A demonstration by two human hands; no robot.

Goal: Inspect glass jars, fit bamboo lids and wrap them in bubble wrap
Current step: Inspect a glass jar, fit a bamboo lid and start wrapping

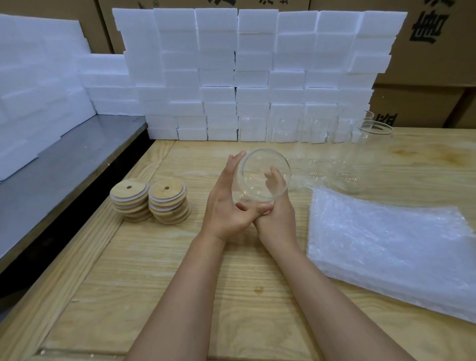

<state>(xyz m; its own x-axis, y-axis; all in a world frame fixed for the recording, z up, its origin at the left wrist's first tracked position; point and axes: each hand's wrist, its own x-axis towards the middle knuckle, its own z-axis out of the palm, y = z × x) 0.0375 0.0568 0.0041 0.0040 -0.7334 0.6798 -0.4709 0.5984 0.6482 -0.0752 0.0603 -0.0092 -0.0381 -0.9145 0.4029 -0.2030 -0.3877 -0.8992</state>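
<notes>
Right hand (277,219) is curling round a clear cylindrical glass jar (253,166); left hand (224,206) is pressing it straight-fingered. Round bamboo lids (168,203) are sitting stacked left.

Surface: pale wooden table (231,296)
Left: stacked round bamboo lids (167,203) lay
Right: clear bubble-wrap sheets (386,247)
Rear: clear glass jars (355,165), white foam blocks (221,103) stood

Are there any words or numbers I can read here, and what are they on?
"德", probably, top cut off: big black character on the upper-right cardboard box.
Black strokes on the lower-right box: half hidden, unreadable.
Black marks on the top-edge boxes: cut off, unreadable.
Bamboo lids, foam blocks, bubble wrap, jar: no writing seen.
</notes>
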